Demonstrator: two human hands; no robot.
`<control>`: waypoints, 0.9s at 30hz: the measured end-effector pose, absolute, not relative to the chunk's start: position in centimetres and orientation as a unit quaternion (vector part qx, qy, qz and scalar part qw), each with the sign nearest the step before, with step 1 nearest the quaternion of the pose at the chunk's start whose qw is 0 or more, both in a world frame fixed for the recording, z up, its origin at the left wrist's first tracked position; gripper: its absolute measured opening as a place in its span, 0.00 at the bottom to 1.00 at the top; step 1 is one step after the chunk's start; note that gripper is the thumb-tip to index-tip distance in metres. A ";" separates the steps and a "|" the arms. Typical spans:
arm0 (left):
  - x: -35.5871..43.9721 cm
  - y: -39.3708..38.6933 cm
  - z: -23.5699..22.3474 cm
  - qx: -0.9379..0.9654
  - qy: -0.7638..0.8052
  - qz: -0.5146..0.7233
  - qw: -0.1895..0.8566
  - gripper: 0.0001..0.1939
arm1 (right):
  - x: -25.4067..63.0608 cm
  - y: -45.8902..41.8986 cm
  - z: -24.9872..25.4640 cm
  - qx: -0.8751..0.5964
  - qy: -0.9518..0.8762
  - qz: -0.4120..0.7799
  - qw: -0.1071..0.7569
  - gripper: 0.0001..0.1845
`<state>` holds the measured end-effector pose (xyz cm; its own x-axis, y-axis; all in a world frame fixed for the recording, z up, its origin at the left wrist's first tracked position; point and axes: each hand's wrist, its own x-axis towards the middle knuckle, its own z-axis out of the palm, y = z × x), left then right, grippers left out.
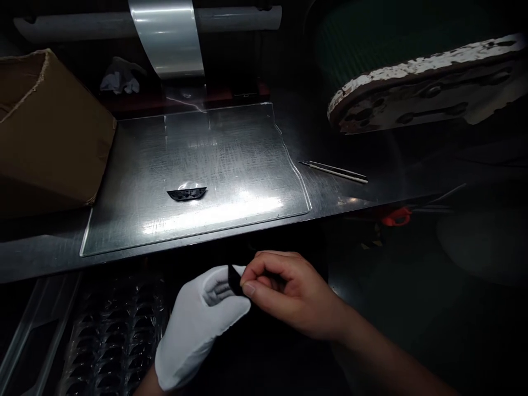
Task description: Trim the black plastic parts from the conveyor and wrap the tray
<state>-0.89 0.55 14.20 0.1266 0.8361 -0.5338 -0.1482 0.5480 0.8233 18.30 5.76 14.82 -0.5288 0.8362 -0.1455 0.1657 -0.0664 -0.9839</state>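
My left hand (198, 324), in a white glove, and my bare right hand (289, 291) meet below the table's front edge. Both pinch a small black plastic part (235, 280) between their fingertips. A second black part (186, 193), flat and curved with small holes, lies on the clear sheet (247, 165) that covers the metal table (41, 258).
A cardboard box (49, 126) stands at the left. A roll of clear film (167, 36) hangs at the back, with a white glove (119, 77) beside it. Two thin sticks (336, 171) lie right of the sheet. A clear tray with moulded pockets (115, 335) sits under the table.
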 end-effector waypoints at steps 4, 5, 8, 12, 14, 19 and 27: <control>-1.1 -0.3 12.8 0.149 0.374 0.551 0.731 0.15 | 19.1 5.7 16.2 -0.350 -0.701 0.523 0.335 0.03; -1.1 -0.4 12.7 0.129 0.335 0.573 0.737 0.15 | 19.1 5.7 16.5 -0.331 -0.723 0.504 0.336 0.05; -0.6 -0.3 12.8 0.120 0.277 0.592 0.747 0.14 | 18.8 5.7 17.2 -0.283 -0.785 0.452 0.315 0.10; -0.3 -0.3 12.6 0.141 0.280 0.611 0.727 0.15 | 17.7 5.7 17.8 -0.266 -0.826 0.384 0.315 0.09; -0.3 -0.5 12.4 0.137 0.305 0.613 0.716 0.18 | 17.1 5.9 18.0 -0.275 -0.837 0.355 0.313 0.07; -0.4 -0.9 12.0 0.122 0.358 0.602 0.703 0.23 | 15.7 6.2 18.5 -0.297 -0.857 0.298 0.296 0.06; -1.6 -0.4 11.8 0.128 0.353 0.598 0.708 0.25 | 13.9 5.8 19.1 -0.347 -0.860 0.252 0.277 0.12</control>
<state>-1.56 -0.39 11.84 0.0347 0.9376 -0.3459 -0.7565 0.2509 0.6040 13.86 5.82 19.08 -0.6058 0.7364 0.3012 0.4572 0.6320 -0.6257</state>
